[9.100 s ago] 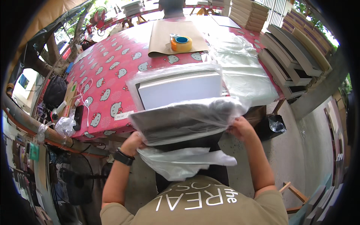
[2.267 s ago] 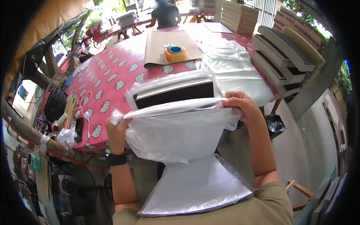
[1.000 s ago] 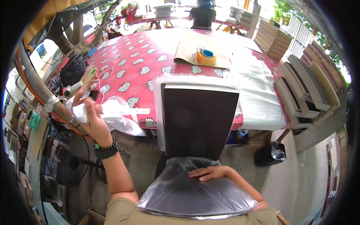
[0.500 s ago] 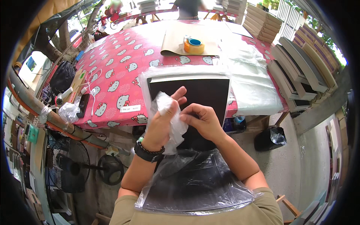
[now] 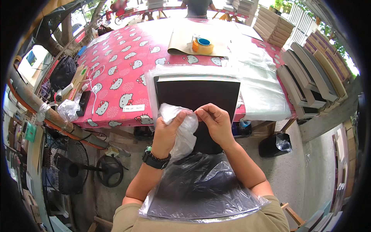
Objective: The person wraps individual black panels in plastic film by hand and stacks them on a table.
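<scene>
My left hand (image 5: 168, 130) is closed around a crumpled wad of thin white plastic (image 5: 186, 133), which bulges out past the fingers. Beside it, my right hand (image 5: 215, 123) makes a pinch close to the wad's edge; what lies between thumb and forefinger, if anything, is too small to tell. Behind both hands a large black book or panel (image 5: 197, 94) with a pale top edge stands partly in clear plastic, against the table's front edge. Clear plastic film (image 5: 205, 189) over dark material spreads across my lap, between my forearms.
A pink patterned cloth covers the table (image 5: 116, 77). On it are tape rolls (image 5: 203, 45) on brown paper (image 5: 179, 42) and clear plastic sheets (image 5: 262, 89). Thick panels (image 5: 305, 77) are stacked at the right. A fan (image 5: 69, 168) stands left; a black bin (image 5: 272, 146) is right.
The left hand has turned and its fingers have closed over the white plastic, which now bunches up more fully. The right hand has shifted slightly right, still pinched. The view has moved a little.
</scene>
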Action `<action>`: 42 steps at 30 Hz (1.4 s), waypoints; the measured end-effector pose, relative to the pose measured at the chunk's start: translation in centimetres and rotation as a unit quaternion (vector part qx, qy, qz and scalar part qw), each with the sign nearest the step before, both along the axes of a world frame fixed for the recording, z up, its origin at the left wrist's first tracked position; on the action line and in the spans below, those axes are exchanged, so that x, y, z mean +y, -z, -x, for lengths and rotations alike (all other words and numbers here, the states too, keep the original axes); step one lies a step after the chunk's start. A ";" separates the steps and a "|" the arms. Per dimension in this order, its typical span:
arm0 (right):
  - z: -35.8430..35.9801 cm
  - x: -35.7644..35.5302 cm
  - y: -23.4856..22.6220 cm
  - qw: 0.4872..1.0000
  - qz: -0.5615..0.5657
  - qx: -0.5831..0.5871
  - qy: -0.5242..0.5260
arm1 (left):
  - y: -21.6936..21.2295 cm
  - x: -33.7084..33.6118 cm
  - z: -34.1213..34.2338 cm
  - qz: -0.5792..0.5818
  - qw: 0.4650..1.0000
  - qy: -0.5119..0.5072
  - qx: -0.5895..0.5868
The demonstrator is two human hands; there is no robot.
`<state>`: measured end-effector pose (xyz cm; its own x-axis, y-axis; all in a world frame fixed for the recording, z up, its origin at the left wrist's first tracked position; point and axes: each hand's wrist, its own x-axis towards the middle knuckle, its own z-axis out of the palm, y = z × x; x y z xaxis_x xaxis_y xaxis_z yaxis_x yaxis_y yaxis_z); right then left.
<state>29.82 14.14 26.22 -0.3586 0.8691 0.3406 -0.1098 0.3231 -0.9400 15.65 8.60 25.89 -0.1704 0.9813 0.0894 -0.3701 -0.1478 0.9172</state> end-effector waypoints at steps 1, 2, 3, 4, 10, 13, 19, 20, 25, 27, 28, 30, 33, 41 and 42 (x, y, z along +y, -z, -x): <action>0.0 0.0 0.0 1.000 0.001 -0.003 -0.001 | -0.3 -0.1 0.2 -0.007 1.000 -0.010 0.009; 0.2 -0.3 -0.2 1.000 0.001 0.008 -0.010 | -0.6 -0.2 0.3 -0.014 1.000 -0.020 0.018; 0.6 -0.7 -0.5 1.000 0.001 0.019 -0.019 | -0.9 -0.1 0.0 -0.015 1.000 -0.025 0.004; 0.8 -0.9 -0.7 0.999 0.000 0.029 -0.028 | -0.8 -0.1 -0.3 -0.024 0.999 -0.029 0.003; 0.7 -0.2 0.4 0.998 0.036 0.041 -0.042 | 0.1 -0.1 -0.2 -0.014 0.989 0.031 -0.146; 0.7 -0.3 0.0 0.999 -0.020 -0.012 0.026 | 0.0 0.1 -0.5 -0.015 0.991 0.038 -0.127; 1.2 -1.1 -0.3 1.000 0.006 0.004 0.014 | 0.1 0.1 0.1 0.023 0.995 0.001 -0.095; 1.8 -1.1 -0.6 1.000 0.000 0.018 -0.006 | 0.2 0.1 0.2 0.026 0.997 -0.020 -0.070; 0.4 -0.1 -0.9 0.980 -0.152 -0.129 0.026 | 1.6 0.7 -1.6 -0.031 0.999 -0.026 0.016; 0.0 0.1 -0.5 0.969 -0.189 -0.141 0.078 | 1.6 1.3 -2.4 -0.085 0.996 0.012 -0.031; 0.4 0.1 -0.5 0.964 -0.209 -0.143 0.081 | 1.7 0.9 -2.1 -0.095 0.994 0.016 -0.059; 0.8 0.1 -0.3 0.966 -0.216 -0.118 0.074 | 0.6 -0.2 -1.0 -0.102 0.991 0.050 -0.075; 1.5 -0.3 0.1 0.975 -0.191 -0.108 0.036 | 1.2 -0.6 -0.1 -0.095 0.993 0.025 -0.068; 2.3 -1.4 0.5 0.956 -0.243 -0.160 0.025 | 1.5 -0.9 0.6 -0.099 0.993 -0.045 -0.053; 2.4 -1.5 0.3 0.954 -0.252 -0.163 0.019 | 1.4 -1.1 0.7 -0.100 0.992 -0.067 -0.040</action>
